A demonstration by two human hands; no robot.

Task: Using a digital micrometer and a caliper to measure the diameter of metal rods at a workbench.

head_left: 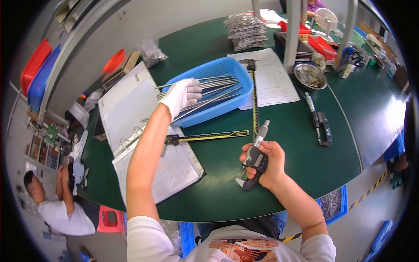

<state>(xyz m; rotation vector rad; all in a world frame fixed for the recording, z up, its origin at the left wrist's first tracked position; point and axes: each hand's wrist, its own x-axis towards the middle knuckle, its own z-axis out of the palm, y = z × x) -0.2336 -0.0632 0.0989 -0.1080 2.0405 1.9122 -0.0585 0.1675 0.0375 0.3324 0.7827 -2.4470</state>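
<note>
- Rods [220, 81], thin & metal, lie in a blue bin [218, 112] at 12 o'clock; some ends poke past its rim toward 9.
- L hand [181, 96], in a white glove, approx. 11 o'clock: lies over the rods, fingers stretched & slightly bent — can't tell if they grip any.
- R hand [273, 163], bare, at 4: fingers wrapped round a micrometer [254, 160], held w/ its barrel toward 1 & its frame end toward 7.
- Caliper [218, 136] just below the bin, bar toward 3, head end at the binder [131, 105], which lies open at 9.
- 2nd caliper [255, 105] beside the bin, btwn 1 & 2, head up on a paper sheet [279, 87].
- 2nd micrometer [323, 129] at 3, on the green table [305, 179]; metal bowl [313, 87] at 2.
- Bagged parts [246, 30] stacked at 1.
- Co-worker [67, 216] in white top, seated at 8.
</note>
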